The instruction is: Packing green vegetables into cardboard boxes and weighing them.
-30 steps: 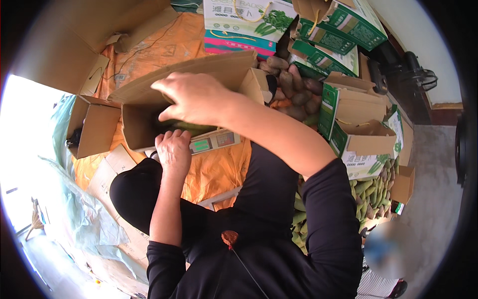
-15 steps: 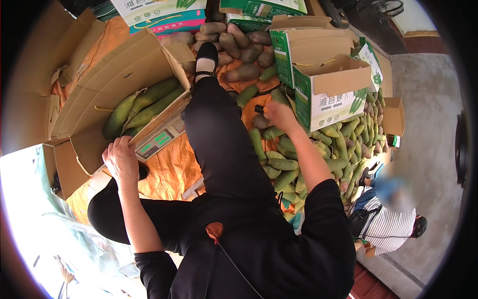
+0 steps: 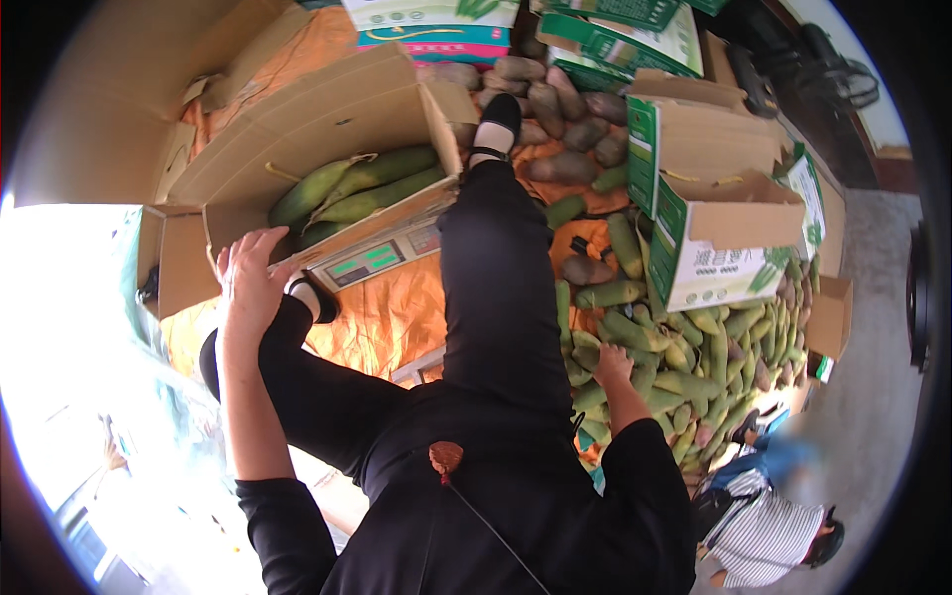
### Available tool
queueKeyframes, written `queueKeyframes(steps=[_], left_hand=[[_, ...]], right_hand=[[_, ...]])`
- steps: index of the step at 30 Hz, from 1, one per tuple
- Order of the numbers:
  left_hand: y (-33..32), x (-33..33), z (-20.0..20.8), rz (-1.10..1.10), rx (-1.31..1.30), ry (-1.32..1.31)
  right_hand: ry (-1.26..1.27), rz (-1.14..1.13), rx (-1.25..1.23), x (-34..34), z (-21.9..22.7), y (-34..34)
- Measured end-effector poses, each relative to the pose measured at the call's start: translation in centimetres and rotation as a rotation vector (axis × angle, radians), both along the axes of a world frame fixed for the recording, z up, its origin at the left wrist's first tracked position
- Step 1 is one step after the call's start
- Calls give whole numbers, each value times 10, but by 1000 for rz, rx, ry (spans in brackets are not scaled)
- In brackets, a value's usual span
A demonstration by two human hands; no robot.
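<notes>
My left hand point(image 3: 250, 278) is open with fingers spread, at the near corner of an open cardboard box point(image 3: 342, 119). Inside that box lie several long green radishes point(image 3: 392, 174). The box rests on a scale whose panel with lit green displays point(image 3: 365, 263) shows along its near side. My right hand point(image 3: 614, 367) reaches down among the loose green radishes point(image 3: 684, 385); its fingertips are hidden, so I cannot tell whether it grips one. A small black object point(image 3: 579, 243) lies on the orange sheet point(image 3: 387, 307) beyond my right hand.
My outstretched leg point(image 3: 496, 268) lies between the scale and the pile. Darker purplish radishes point(image 3: 560, 169) lie around my foot. Open green-and-white cartons point(image 3: 729, 238) stand at the right. A person in a striped top point(image 3: 769, 526) is at the lower right.
My right hand has let go of the small black object and moved nearer, onto the green radishes. My left hand has released the box's edge and spread its fingers. The view has shifted left.
</notes>
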State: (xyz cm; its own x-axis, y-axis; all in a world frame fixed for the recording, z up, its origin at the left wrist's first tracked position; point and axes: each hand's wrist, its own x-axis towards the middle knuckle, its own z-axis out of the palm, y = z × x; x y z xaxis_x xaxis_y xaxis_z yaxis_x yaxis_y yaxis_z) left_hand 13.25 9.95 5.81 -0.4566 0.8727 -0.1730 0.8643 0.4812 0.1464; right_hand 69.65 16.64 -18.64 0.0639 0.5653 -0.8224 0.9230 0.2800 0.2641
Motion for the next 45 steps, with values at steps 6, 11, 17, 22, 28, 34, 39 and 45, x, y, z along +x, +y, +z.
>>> queueKeyframes(steps=[6,11,17,22,28,34,39,45], left_hand=[[-26,-48,4,154,80,20],[-61,-95,-18,349,248,-226],[-57,-96,-24,633,361,-719],[-64,-90,-16,670,295,-777],[-62,-94,-24,660,328,-794],[-79,-120,-58,584,385,-811],[-64,-107,-38,602,284,-696],[-60,-101,-35,645,288,-699]], right_hand=[[-19,37,60,12,-17,-5],[-7,17,0,-20,14,18],[531,-102,386,-13,8,59],[970,-390,344,-131,132,129],[1464,107,479,-236,235,189],[1426,567,470,-368,313,175],[1282,830,329,-464,311,135],[1426,809,278,-505,276,94]])
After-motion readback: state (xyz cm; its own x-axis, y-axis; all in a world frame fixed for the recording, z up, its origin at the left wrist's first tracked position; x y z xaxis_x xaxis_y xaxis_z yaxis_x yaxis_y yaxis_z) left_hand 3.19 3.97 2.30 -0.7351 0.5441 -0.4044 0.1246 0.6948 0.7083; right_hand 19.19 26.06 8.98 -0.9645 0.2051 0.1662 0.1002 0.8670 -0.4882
